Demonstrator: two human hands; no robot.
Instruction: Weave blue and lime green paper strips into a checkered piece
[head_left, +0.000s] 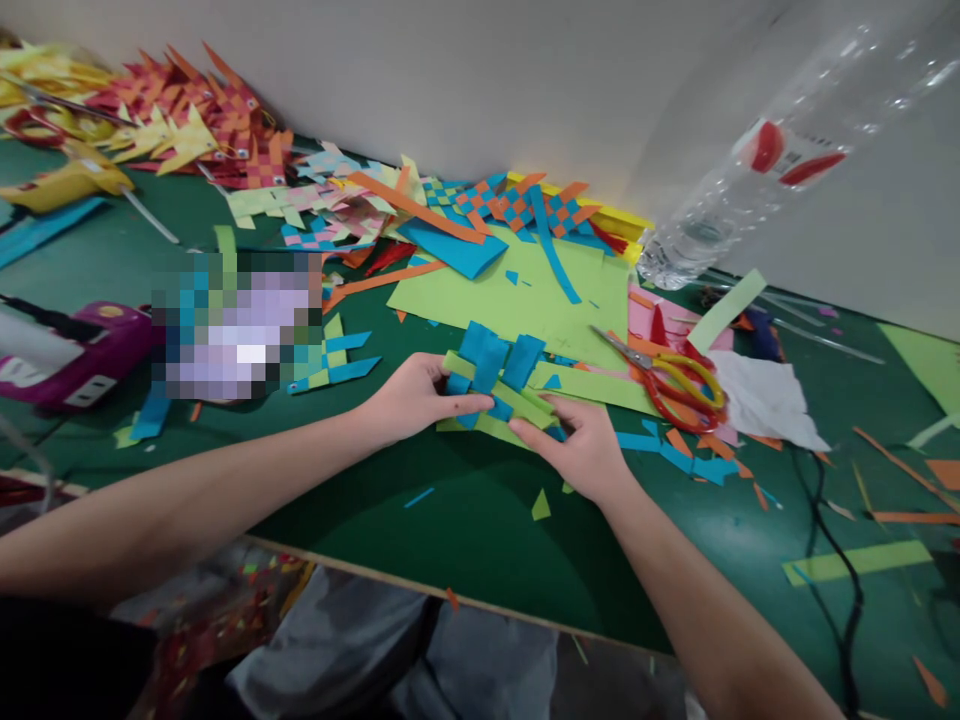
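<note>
Between my two hands is a piece of woven paper strips (486, 362), blue and lime green crossing each other, held just above the green table. My left hand (424, 400) pinches its left side, the thumb lying across the front. On the lower right edge, the thumb and fingers of my right hand (574, 440) are closed on the same weave. Blue strip ends stick up from its top. Left of my left hand lies a finished-looking woven paper fish (334, 362) in blue and green. Orange-handled scissors (675, 385) rest to the right of my right hand.
Lime paper sheets (577, 285) lie behind my hands, with paper scraps around them. Woven fish (202, 120) are piled at the back left near a yellow glue gun (67, 180). A clear plastic bottle (750, 170) stands at the back right. A black cable (847, 580) crosses the right side.
</note>
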